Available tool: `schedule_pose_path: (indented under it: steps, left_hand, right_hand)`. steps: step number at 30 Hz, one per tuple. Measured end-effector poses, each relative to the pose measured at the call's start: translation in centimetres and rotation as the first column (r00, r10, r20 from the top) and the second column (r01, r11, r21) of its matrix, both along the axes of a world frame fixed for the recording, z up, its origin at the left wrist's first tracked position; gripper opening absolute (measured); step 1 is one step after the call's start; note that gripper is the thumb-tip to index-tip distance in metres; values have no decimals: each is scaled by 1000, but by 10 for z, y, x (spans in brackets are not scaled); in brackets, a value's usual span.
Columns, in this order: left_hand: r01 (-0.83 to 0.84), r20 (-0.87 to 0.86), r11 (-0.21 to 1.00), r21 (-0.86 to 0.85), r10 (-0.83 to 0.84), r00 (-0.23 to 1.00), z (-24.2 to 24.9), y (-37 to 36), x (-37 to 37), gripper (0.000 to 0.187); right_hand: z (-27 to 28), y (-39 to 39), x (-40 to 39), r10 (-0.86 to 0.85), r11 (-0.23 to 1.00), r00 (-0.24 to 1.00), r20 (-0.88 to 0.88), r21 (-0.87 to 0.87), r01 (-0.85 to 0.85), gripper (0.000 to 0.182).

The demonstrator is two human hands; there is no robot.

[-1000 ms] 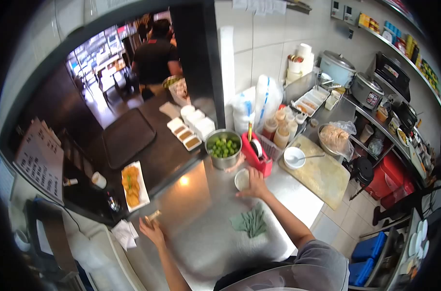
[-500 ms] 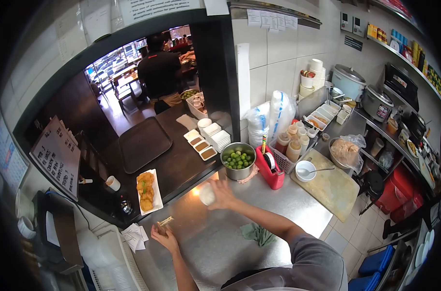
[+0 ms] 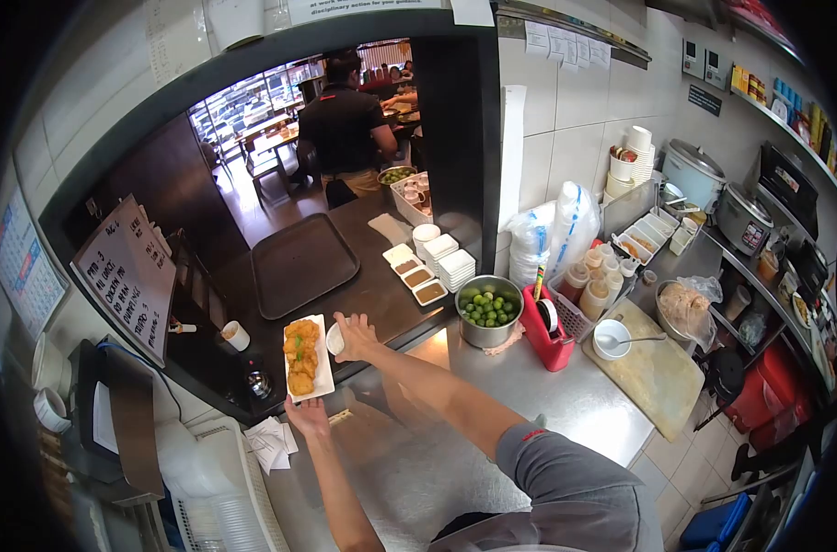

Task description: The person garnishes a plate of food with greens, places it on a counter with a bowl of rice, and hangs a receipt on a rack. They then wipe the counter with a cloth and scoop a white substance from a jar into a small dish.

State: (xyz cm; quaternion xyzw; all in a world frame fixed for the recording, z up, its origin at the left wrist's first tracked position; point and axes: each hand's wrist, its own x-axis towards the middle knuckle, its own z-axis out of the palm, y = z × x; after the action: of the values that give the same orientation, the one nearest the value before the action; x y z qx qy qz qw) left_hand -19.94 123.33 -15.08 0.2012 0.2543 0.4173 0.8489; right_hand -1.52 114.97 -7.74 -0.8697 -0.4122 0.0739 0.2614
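Note:
A long white plate (image 3: 321, 381) of golden fried pieces (image 3: 301, 355) with a green garnish lies on the dark pass-through counter. My left hand (image 3: 309, 417) is at the plate's near end, its fingertips at or under the rim; whether they grip it cannot be made out. Just right of the plate, my right hand (image 3: 355, 339) has its fingers around a small round white item (image 3: 335, 339), partly hidden by the fingers. A light-coloured strip (image 3: 342, 417) lies on the steel counter to the right of my left hand.
A dark tray (image 3: 306, 267) and sauce dishes (image 3: 418, 276) stand on the pass-through. A pot of green citrus (image 3: 489, 313) and a red tape dispenser (image 3: 547, 331) are to the right. Folded napkins (image 3: 271, 443) lie at left. Beyond the opening stands a person (image 3: 341, 129).
My right hand has moved left with the white item, from over the steel counter to beside the plate. My left hand has reached the plate's near end, away from the light strip. The view has shifted.

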Motion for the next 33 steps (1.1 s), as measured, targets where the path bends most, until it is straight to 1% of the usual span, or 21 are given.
schedule_pose_path:
  steps: [6,7,8,9,10,11,12,13,14,15,16,17,18,19,21,22,24,26,29,31,33]
  left_hand:
    - [48,183,998,48,-56,981,18,-17,6,54]
    - [116,120,993,35,-119,986,10,-12,2,51]
    - [-39,-171,992,123,60,983,8,-22,4,61]
    - [-135,-474,970,203,218,853,6,-34,8,72]
    - [0,-541,905,426,255,801,12,-44,-4,80]
    - [130,-585,771,624,350,732,19,-54,-15,88]
    - [226,-569,600,767,475,671,26,-64,-24,98]
    - [199,-483,531,824,472,738,51,-74,-42,92]
    - [163,-411,464,871,504,759,98,-86,-71,84]
    - [62,-311,422,905,555,772,128,-88,-98,74]
    - [-74,-185,382,921,599,779,157,-87,-125,68]
    - [-207,-55,300,931,677,734,180,-79,-153,62]
    - [-441,163,280,852,660,734,205,-68,-184,59]
    - [-560,236,125,819,817,526,235,-60,-214,57]
    - [-729,413,-84,680,865,285,266,-16,-281,54]
    - [-833,429,-65,549,878,214,284,8,-310,57]
    - [-940,271,145,310,934,233,307,73,-371,69]
    - [-854,84,476,213,861,501,311,143,-425,72]
    - [-681,-89,531,505,817,570,304,179,-441,60]
    - [-711,26,542,448,787,616,304,185,-439,46]
    - [-718,157,513,470,753,640,299,180,-432,42]
  right_hand:
    - [17,4,-6,-122,992,970,209,63,112,105]
    - [31,-11,-16,-112,987,970,215,136,84,103]
    - [11,-13,-7,-47,992,965,258,129,14,93]
    - [23,-39,-13,120,902,955,272,372,-219,82]
    - [20,-62,-18,185,766,853,489,471,-437,76]
    - [35,-106,-37,346,771,907,241,478,-422,66]
    - [27,-144,-35,437,814,878,193,331,-478,57]
    - [16,-187,-34,423,900,906,-26,132,-416,47]
    - [23,-220,-40,336,877,901,-273,-257,-405,39]
    - [-63,-272,-9,610,666,773,174,-642,-380,39]
    - [-58,-303,-25,476,625,879,-29,-692,-361,42]
    - [-44,-321,-42,164,515,948,-274,-796,-319,46]
    - [-72,-347,-39,72,508,934,-349,-793,-336,52]
    - [-110,-378,-32,-10,588,883,-470,-717,-374,58]
    - [-187,-434,-27,-162,772,694,-701,-528,-353,71]
    - [-217,-449,-25,-178,825,647,-741,-471,-313,77]
    - [-201,-442,-34,-48,907,738,-673,-340,-251,75]
    - [-175,-424,-55,138,958,881,-452,-164,-235,73]
    - [-146,-395,-85,298,952,954,-32,89,-294,73]
    - [-142,-383,-96,312,923,939,143,189,-335,73]
    - [-153,-383,-86,400,907,916,-14,152,-393,91]
